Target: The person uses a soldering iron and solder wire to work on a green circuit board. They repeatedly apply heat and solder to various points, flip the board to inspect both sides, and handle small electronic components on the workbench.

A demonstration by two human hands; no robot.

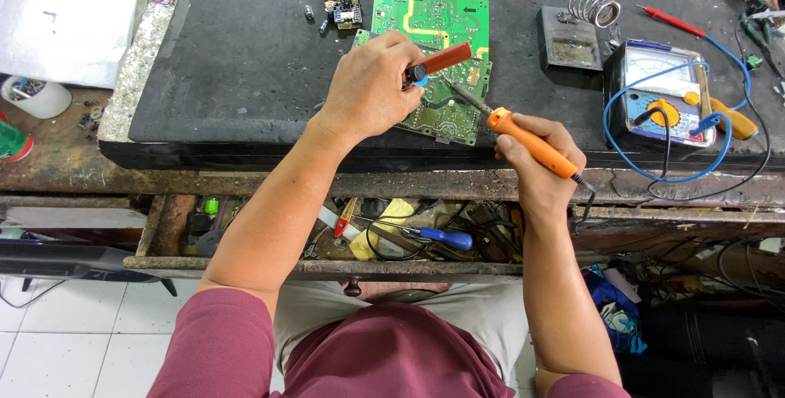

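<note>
My left hand (372, 87) grips a brown-handled tool with a blue tip (437, 63) over a green circuit board (450, 100) lying on the black mat. In my right hand (540, 153) is an orange-handled soldering iron (523, 138), its metal tip pointing up-left onto the same board, close to the blue tip. A second green circuit board (431, 18) lies just behind the first, partly under it.
A soldering iron stand with a coil (576, 30) and an analog multimeter (666, 96) with blue and black leads sit to the right. Small loose components (339, 7) lie behind my left hand. An open drawer (392, 230) of tools is below the bench edge.
</note>
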